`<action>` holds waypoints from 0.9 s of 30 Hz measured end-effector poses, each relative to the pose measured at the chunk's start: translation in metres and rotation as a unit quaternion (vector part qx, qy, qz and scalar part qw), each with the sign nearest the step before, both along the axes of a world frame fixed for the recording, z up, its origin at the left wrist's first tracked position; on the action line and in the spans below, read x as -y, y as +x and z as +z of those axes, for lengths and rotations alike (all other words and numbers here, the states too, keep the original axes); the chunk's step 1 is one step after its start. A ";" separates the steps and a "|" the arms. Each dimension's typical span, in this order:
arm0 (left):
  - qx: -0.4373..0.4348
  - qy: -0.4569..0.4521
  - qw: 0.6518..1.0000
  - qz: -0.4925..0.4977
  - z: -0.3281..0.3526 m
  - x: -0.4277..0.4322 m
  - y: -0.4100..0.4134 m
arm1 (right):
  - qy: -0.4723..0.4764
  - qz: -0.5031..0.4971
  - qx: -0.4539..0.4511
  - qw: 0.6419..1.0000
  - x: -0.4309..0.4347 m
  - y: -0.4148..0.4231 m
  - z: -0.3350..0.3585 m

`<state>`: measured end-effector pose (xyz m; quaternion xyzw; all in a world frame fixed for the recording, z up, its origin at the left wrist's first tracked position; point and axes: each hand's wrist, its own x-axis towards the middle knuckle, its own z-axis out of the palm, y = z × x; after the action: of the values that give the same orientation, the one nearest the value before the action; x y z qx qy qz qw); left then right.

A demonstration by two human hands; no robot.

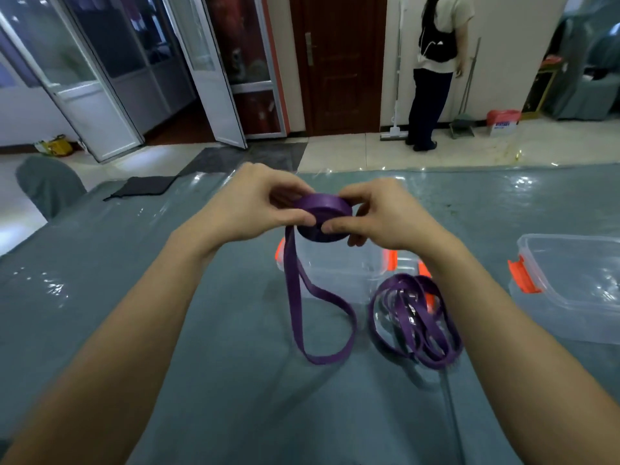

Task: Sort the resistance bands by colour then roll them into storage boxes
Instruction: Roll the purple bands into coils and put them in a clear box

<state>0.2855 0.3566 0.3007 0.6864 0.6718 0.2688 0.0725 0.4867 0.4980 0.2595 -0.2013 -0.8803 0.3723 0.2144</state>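
Purple webbing makes up the only bands in view, so as far as colour goes the sorting looks settled here; no other colour shows on the tabletop (pixel 100 246).

The rolling is partway through. One band is wound into a flat, tight roll (pixel 323 216), held in the air between both hands just above the open clear box (pixel 339 273) with orange latches. The left grip (pixel 258 203) is clamped on the roll's left edge, thumb below and fingers over the top. The right grip (pixel 379 216) pinches its right side, thumb pressed to the near face. A long loose end (pixel 322 317) of the same band hangs from the roll in a loop that reaches down to the tabletop in front of the box, so a good stretch remains to be wound.

Just right of that loop, a heap of unrolled purple bands (pixel 416 320) lies on what looks like a clear lid. A second clear box (pixel 577 283) sits further right, well apart, and seems to hold nothing.

By my reading: one roll nearly formed, none boxed yet that I can see, and the heap waiting.
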 end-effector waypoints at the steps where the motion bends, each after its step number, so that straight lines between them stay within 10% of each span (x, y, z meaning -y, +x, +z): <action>1: 0.051 0.014 0.999 0.006 0.006 0.002 -0.010 | -0.016 0.007 -0.019 1.000 -0.005 -0.006 0.016; 9: 0.186 0.188 0.964 0.029 0.092 0.011 -0.058 | -0.039 0.061 -0.154 0.985 -0.007 -0.066 0.134; 21: 0.318 0.095 0.942 0.039 0.062 0.046 -0.109 | -0.180 0.077 -0.176 0.965 0.028 -0.120 0.102; 27: 0.144 0.022 0.988 0.042 0.036 0.065 -0.134 | -0.054 0.034 0.009 0.998 0.051 -0.125 0.067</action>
<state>0.1518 0.2914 0.3368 0.6131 0.6769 0.3819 0.1420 0.3616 0.4471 0.3269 -0.1854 -0.8674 0.4242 0.1826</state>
